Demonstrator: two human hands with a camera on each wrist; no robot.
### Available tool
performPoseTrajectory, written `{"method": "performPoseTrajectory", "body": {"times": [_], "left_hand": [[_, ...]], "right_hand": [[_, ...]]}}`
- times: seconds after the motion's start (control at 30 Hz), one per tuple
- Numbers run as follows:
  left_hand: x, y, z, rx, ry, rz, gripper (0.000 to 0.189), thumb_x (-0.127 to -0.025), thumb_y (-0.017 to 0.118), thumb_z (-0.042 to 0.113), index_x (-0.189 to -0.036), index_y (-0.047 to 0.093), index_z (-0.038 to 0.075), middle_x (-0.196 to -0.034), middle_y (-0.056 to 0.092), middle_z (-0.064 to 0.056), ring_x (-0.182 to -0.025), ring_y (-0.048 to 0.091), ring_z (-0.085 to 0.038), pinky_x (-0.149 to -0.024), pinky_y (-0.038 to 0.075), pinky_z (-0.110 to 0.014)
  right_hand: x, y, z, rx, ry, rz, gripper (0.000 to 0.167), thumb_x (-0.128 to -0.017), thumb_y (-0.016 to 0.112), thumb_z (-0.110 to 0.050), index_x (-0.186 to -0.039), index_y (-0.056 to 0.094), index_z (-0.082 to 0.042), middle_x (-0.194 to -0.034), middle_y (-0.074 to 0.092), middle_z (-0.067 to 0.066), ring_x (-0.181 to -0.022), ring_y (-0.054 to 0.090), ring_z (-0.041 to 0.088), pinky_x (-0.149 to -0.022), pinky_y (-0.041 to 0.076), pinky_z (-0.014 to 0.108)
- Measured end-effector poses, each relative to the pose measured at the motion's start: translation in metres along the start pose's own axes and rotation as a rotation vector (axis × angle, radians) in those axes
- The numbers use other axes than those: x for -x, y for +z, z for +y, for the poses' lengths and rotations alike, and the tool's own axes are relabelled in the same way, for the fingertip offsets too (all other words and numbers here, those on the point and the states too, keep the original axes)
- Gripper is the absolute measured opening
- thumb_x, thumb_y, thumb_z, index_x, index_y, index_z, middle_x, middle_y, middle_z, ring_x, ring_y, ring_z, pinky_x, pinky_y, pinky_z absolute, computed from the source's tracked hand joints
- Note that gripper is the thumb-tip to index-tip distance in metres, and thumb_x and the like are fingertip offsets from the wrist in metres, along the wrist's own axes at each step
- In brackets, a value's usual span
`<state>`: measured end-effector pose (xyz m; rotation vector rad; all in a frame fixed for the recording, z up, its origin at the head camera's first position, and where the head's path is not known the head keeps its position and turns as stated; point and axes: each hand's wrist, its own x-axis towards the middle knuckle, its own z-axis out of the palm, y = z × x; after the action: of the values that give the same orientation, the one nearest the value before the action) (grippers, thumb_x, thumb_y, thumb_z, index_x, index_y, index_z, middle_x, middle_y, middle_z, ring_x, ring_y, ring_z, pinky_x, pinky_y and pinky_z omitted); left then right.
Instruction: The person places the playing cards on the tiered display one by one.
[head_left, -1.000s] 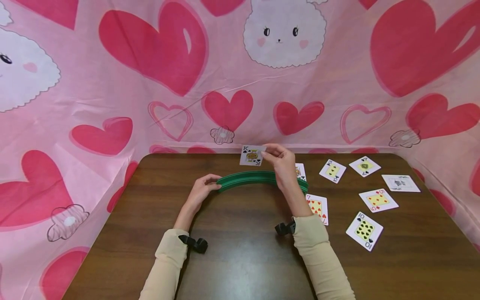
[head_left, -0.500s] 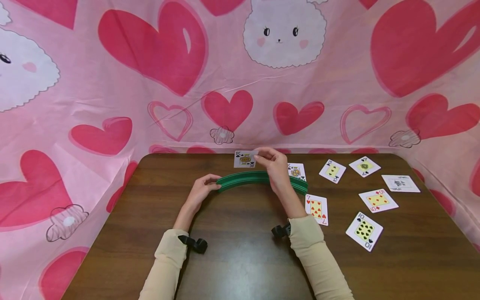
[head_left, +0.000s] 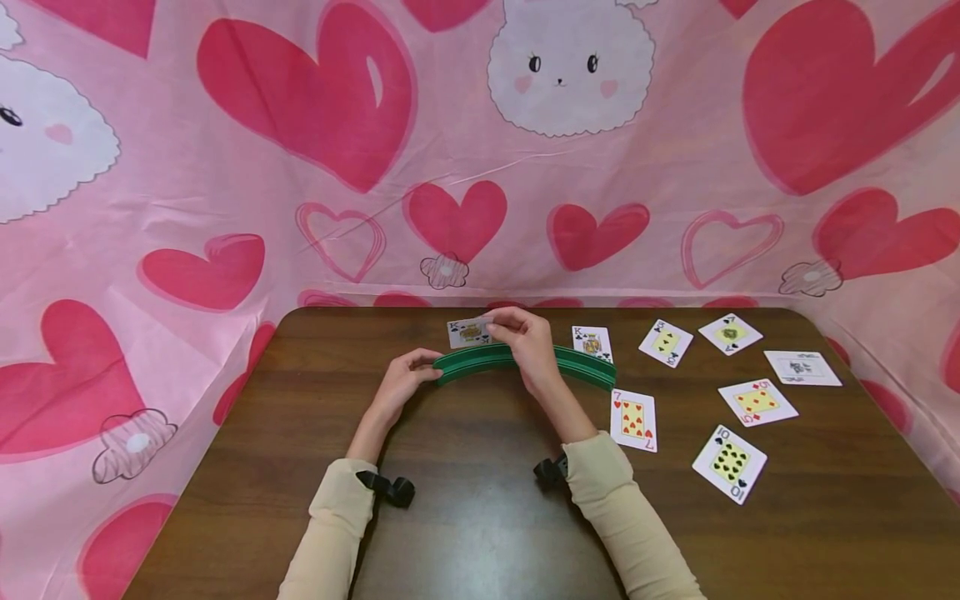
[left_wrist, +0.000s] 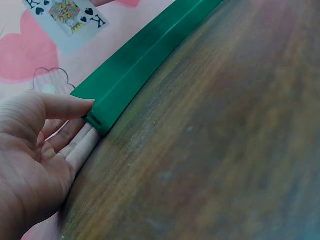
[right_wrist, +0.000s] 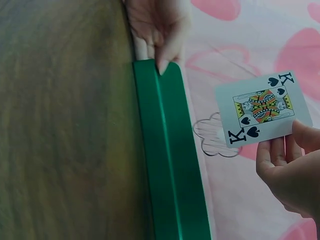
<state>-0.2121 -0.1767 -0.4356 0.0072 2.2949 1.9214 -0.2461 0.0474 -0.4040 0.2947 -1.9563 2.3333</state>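
Observation:
A curved green card holder (head_left: 583, 367) stands on the wooden table. My left hand (head_left: 401, 385) pinches its left end, thumb on the near face and fingers behind, as the left wrist view shows. In my right hand (head_left: 528, 348), a king of spades (right_wrist: 262, 107) is pinched between thumb and fingers at one edge. That card is raised, face towards me, above and beyond the holder's left half in the head view. The right wrist view shows it apart from the holder. Behind the holder's right part lies another king (head_left: 592, 340), its lower edge hidden.
A seven of hearts (head_left: 633, 419) lies near the holder's right end. Farther right are a ten of spades (head_left: 730, 463), a red-diamond card (head_left: 757, 402), an ace (head_left: 730, 333) and other face-up cards. A pink heart-print cloth (head_left: 525, 242) hangs behind the table.
My right hand has moved left and slightly down with the king of spades, uncovering the other king and the seven of hearts. My left hand and the holder have stayed put.

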Motion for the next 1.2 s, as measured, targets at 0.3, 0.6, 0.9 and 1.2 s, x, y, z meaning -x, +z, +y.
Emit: {"method": "performPoseTrajectory", "body": {"times": [0.3, 0.6, 0.9, 1.2], "left_hand": [[-0.02, -0.003, -0.026, 0.002, -0.024, 0.011, 0.031, -0.097, 0.064, 0.002, -0.125, 0.065, -0.01, -0.116, 0.07, -0.019, -0.096, 0.062, -0.018, -0.091, 0.046, -0.031], [-0.024, -0.002, -0.037, 0.008, -0.004, 0.044, 0.031, -0.096, 0.068, 0.009, -0.125, 0.069, -0.003, -0.115, 0.071, -0.012, -0.099, 0.062, -0.021, -0.093, 0.045, -0.031], [-0.023, -0.001, -0.037, 0.016, 0.007, 0.047, 0.03, -0.096, 0.067, 0.008, -0.123, 0.069, -0.004, -0.113, 0.072, -0.013, -0.099, 0.063, -0.021, -0.092, 0.046, -0.032], [-0.023, -0.002, -0.037, 0.016, 0.005, 0.042, 0.031, -0.097, 0.066, 0.009, -0.125, 0.068, -0.004, -0.12, 0.069, -0.017, -0.103, 0.062, -0.025, -0.096, 0.045, -0.034]], "right_hand": [[0.003, 0.006, 0.008, 0.05, 0.033, -0.034, 0.016, -0.095, 0.068, 0.005, -0.108, 0.073, 0.01, -0.103, 0.076, 0.014, -0.092, 0.065, 0.019, -0.085, 0.053, 0.026], [0.003, 0.008, 0.013, 0.052, 0.063, -0.053, 0.015, -0.096, 0.067, 0.003, -0.109, 0.073, 0.009, -0.106, 0.076, 0.015, -0.094, 0.066, 0.021, -0.087, 0.053, 0.028], [0.004, 0.01, 0.016, 0.06, 0.063, -0.072, 0.016, -0.096, 0.068, 0.003, -0.109, 0.074, 0.008, -0.107, 0.076, 0.016, -0.094, 0.066, 0.022, -0.088, 0.053, 0.029], [0.004, 0.01, 0.019, 0.082, 0.085, -0.087, 0.02, -0.097, 0.066, 0.001, -0.114, 0.072, 0.009, -0.109, 0.075, 0.016, -0.098, 0.065, 0.024, -0.092, 0.052, 0.033]]}}
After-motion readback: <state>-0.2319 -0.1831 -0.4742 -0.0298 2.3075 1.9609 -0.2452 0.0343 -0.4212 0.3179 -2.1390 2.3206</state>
